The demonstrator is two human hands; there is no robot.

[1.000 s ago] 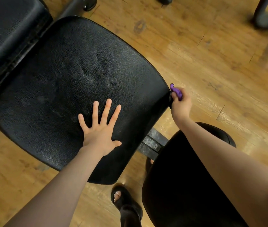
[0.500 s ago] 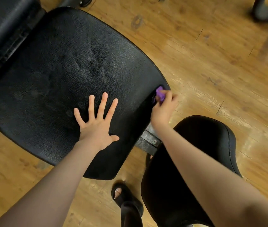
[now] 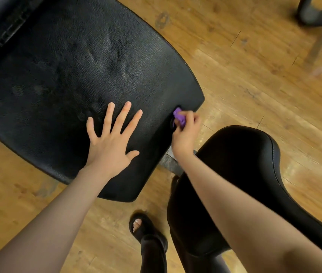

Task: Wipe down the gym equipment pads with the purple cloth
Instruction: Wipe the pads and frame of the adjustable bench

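Purple cloth (image 3: pixel 179 117) mostly hidden inside right hand (image 3: pixel 185 134) at pad (image 3: pixel 77 66) edge.

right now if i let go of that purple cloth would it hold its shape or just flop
Likely flop: the purple cloth is bunched small inside the right hand, so it looks soft and thin. It probably weighs little, since fingertips alone hold it. On the large black pad, whose grained surface looks grippy, it should drag rather than slide freely.

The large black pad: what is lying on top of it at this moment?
On the large black pad the left hand rests flat, fingers spread. Near its right edge the right hand presses the purple cloth. The pad surface beneath both is covered.
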